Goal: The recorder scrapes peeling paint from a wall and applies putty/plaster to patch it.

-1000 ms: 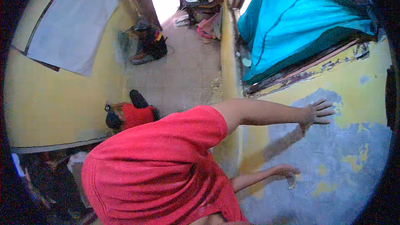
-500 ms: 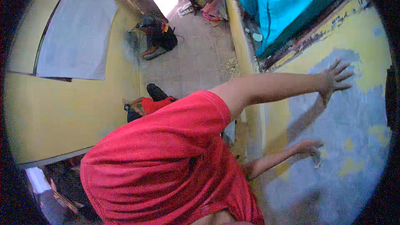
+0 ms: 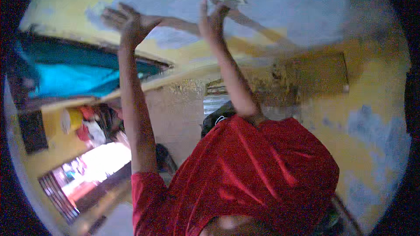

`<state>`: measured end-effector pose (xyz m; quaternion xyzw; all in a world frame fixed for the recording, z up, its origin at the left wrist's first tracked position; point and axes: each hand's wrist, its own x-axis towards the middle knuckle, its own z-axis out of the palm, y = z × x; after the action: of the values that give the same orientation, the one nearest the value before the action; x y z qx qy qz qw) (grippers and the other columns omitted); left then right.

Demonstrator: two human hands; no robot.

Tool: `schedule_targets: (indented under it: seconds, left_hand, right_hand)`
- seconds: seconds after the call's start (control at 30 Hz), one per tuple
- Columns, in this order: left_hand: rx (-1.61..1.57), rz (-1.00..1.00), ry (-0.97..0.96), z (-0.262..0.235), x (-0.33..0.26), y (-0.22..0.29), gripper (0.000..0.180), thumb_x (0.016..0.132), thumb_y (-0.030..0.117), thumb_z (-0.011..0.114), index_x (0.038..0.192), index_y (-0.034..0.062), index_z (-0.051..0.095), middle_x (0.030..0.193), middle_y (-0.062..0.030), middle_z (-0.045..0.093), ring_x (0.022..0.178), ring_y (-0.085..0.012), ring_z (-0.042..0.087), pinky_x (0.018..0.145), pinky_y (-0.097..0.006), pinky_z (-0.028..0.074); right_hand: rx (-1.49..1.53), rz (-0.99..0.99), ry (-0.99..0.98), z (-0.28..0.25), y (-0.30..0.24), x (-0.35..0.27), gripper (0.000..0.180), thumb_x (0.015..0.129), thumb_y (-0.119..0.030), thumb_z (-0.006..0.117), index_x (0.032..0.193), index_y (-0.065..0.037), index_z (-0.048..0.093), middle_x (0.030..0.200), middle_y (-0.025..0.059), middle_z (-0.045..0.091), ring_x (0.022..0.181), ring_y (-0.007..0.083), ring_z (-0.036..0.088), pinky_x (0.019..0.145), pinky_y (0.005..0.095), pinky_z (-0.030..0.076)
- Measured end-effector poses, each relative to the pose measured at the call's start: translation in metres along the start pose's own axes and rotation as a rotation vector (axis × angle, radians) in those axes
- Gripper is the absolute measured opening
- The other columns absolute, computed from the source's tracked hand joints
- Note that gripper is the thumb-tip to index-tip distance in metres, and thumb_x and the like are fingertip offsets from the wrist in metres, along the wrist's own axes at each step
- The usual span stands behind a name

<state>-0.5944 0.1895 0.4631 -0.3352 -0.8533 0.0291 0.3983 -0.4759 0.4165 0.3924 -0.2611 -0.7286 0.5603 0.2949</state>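
Observation:
My left hand point(image 3: 126, 24), blurred by motion, has its fingers spread toward the patchy wall point(image 3: 284, 13), which is yellow paint with large grey-blue areas. To its right is my right hand point(image 3: 213, 22), raised to the same wall. It grips a thin, flat, pale piece point(image 3: 237, 1); blur hides its exact kind. Both forearms stretch up from my red shirt sleeves. Shadows of the arms fall across the wall.
A teal cloth point(image 3: 74, 76) hangs in the opening at left. Below it is a bright doorway point(image 3: 103, 161) with several hung or piled things beside it. A brown panel point(image 3: 321, 72) is at right. Dark things lie on the floor near my arms.
The view has swung round, so the wall moves from the right side to the top. Both hands stay at the wall, the left spread and the right with the pale piece.

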Motion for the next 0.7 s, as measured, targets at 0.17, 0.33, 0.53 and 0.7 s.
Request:
schedule_targets:
  seconds: [0.17, 0.33, 0.53, 0.7]
  left_hand:
    - [-0.016, 0.027, -0.101, -0.014, -0.001, 0.021, 0.155, 0.065, 0.090, 0.061, 0.140, -0.0298, -0.003, 0.129, -0.0658, -0.018, 0.127, -0.0789, -0.016, 0.100, -0.085, -0.001]
    - [-0.101, -0.078, -0.450, -0.035, 0.005, -0.004, 0.143, 0.072, 0.085, 0.062, 0.138, -0.0309, 0.010, 0.125, -0.0655, 0.007, 0.124, -0.0753, 0.013, 0.098, -0.077, 0.019]
    - [-0.039, 0.156, -0.681, -0.027, 0.014, -0.003, 0.116, 0.082, 0.072, 0.065, 0.137, -0.0244, 0.031, 0.109, -0.0529, 0.049, 0.108, -0.0619, 0.054, 0.091, -0.059, 0.048]
    - [0.078, 0.155, -0.777, -0.012, -0.002, -0.032, 0.085, 0.090, 0.058, 0.065, 0.134, -0.0129, 0.049, 0.104, -0.0297, 0.070, 0.091, -0.0498, 0.067, 0.080, -0.052, 0.054]
  right_hand:
    - [0.170, -0.098, 0.317, -0.020, -0.009, -0.003, 0.090, 0.105, -0.049, 0.039, 0.149, 0.018, -0.002, 0.156, 0.0433, -0.008, 0.148, 0.0527, -0.009, 0.122, 0.0547, -0.001]
    - [0.330, -0.134, 0.291, -0.021, -0.025, -0.006, 0.076, 0.104, -0.037, 0.048, 0.149, 0.014, 0.014, 0.157, 0.0419, -0.002, 0.148, 0.0542, -0.010, 0.121, 0.0587, -0.002]
    - [0.160, -0.229, 0.363, -0.003, -0.048, -0.034, 0.071, 0.104, -0.038, 0.047, 0.149, 0.011, 0.021, 0.156, 0.0391, 0.014, 0.151, 0.0487, 0.001, 0.121, 0.0578, 0.003]
    - [0.223, -0.073, 0.258, -0.038, -0.061, -0.009, 0.078, 0.102, -0.039, 0.052, 0.147, 0.015, 0.020, 0.151, 0.0448, 0.017, 0.146, 0.0571, 0.011, 0.119, 0.0612, 0.008]
